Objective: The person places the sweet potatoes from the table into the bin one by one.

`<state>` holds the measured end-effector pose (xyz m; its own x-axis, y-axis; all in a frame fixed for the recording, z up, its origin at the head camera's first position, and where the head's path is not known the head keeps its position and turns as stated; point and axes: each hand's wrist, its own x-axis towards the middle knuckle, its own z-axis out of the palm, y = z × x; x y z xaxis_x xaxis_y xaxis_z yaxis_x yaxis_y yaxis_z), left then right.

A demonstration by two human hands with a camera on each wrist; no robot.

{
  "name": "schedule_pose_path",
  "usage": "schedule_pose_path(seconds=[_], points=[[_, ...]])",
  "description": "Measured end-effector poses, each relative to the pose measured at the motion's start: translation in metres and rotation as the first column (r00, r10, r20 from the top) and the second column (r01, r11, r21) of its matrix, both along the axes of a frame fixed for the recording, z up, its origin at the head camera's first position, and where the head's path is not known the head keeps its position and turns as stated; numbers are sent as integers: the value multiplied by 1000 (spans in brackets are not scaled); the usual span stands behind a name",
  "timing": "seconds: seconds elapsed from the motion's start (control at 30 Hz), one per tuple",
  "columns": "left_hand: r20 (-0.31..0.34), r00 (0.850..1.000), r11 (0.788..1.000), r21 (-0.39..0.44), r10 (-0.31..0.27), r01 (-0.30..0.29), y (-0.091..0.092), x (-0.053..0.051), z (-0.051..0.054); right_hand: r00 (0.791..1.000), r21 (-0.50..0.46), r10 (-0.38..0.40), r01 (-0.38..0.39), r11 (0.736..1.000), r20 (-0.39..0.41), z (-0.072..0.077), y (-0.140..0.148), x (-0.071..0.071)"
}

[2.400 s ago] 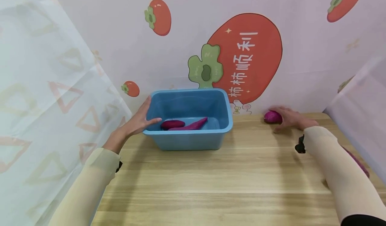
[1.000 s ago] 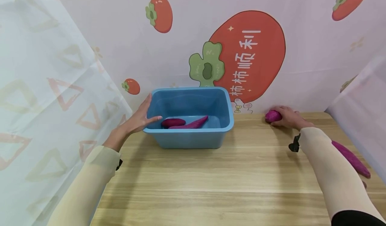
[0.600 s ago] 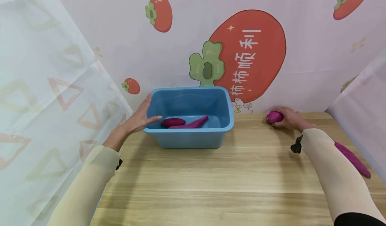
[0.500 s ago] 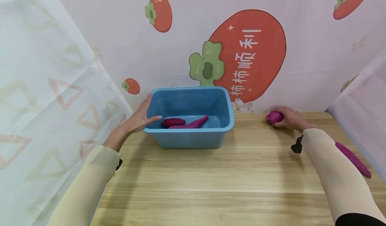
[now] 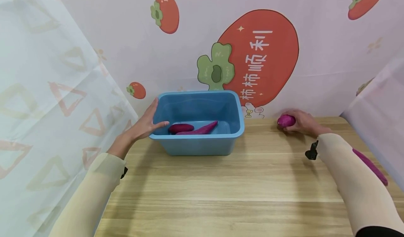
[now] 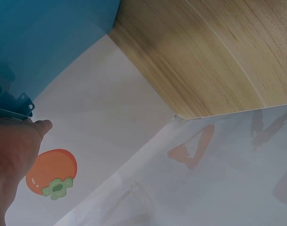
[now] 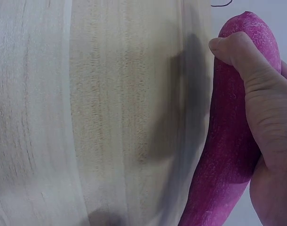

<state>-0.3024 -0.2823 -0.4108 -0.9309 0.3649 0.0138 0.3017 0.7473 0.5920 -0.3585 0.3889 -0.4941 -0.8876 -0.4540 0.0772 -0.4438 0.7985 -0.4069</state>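
In the head view, my left hand point(image 5: 145, 125) holds the left rim of a blue plastic bin point(image 5: 199, 145), its thumb reaching over the inside near the front corner. The left wrist view shows that hand point(image 6: 14, 153) at the edge of the bin point(image 6: 63, 42). Two purple sweet potatoes lie in the bin: a short dark one point(image 5: 181, 128) and a longer tapered one point(image 5: 202, 129). At the back right, my right hand point(image 5: 304, 122) grips another purple sweet potato point(image 5: 286, 121). In the right wrist view, the thumb lies across this long sweet potato point(image 7: 223, 141), with a shadow beside it.
A further purple sweet potato point(image 5: 372, 167) lies on the wooden table point(image 5: 227, 191) at the right, partly hidden by my right forearm. A wall sheet printed with persimmons point(image 5: 262, 54) stands behind the bin. Pale sheets point(image 5: 63, 100) line both sides.
My right hand has closed its grip round the sweet potato at the back right, which has just shifted slightly up and left. The left hand and bin keep their place.
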Motion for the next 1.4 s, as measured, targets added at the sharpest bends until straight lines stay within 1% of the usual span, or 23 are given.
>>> schedule_pose_path(seconds=[0.13, 0.2, 0.3, 0.43, 0.63, 0.83, 0.97, 1.13, 1.4], points=[[-3, 1000, 1000, 0, -5, 5, 1, 0, 0, 999, 18, -22, 21, 1000, 30, 6, -2, 2], [-2, 1000, 1000, 1, -7, 7, 1, 0, 0, 999, 28, -25, 24, 999, 31, 9, -2, 3], [-3, 1000, 1000, 4, -7, 7, 1, 0, 0, 1000, 30, -13, 13, 999, 5, 12, -2, 1], [-3, 1000, 1000, 8, -3, 3, 1, 0, 0, 998, 37, 20, -18, 999, -56, 15, -2, 0], [3, 1000, 1000, 7, -1, 1, 2, 1, 0, 996, 36, 24, -21, 999, -87, 21, -5, 3], [-6, 1000, 1000, 7, -1, 1, 1, 1, 0, 985, 16, 80, -79, 997, -151, 27, -7, 2], [-5, 1000, 1000, 9, -1, 1, 1, 1, 0, 980, 21, 99, -96, 995, -170, 33, -10, 0], [-3, 1000, 1000, 12, 0, 0, 0, 1, 1, 986, 18, 82, -80, 997, -145, 41, -13, 2], [0, 1000, 1000, 12, 2, -2, 2, 3, 3, 993, 26, 67, -64, 998, -98, 49, -18, 4]])
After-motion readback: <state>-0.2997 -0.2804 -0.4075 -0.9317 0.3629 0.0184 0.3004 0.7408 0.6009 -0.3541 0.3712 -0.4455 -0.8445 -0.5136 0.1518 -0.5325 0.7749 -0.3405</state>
